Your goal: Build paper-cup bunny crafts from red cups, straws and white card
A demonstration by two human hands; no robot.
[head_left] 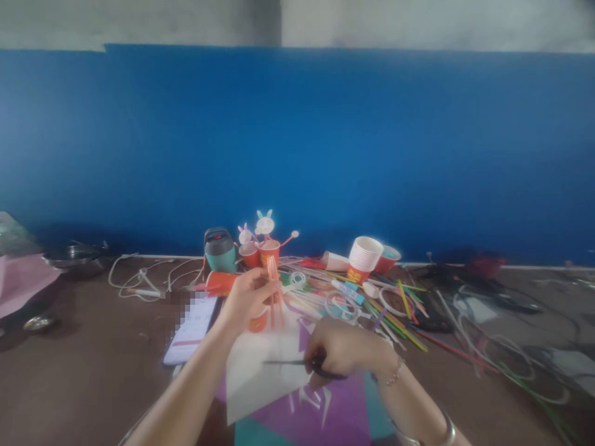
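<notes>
My left hand [251,297] pinches a bundle of thin orange-red strips [275,297], which hang down in front of a small orange paper cup [258,321]. My right hand [337,347] is closed on dark-handled scissors [320,365], whose blades point left over a white paper sheet [260,378]. The scissors are apart from the strips. Beneath the white sheet lies purple paper [344,402] with small white scraps [316,396] on top. Behind my left hand, two orange cups [269,253] carry white rabbit-like figures [264,224].
A teal and grey container [220,251] stands at the back, and a phone [190,334] lies left of the paper. Stacked paper cups [363,257], coloured sticks [400,325] and tape rolls [341,306] are on the right. White cables [139,282] cross the table.
</notes>
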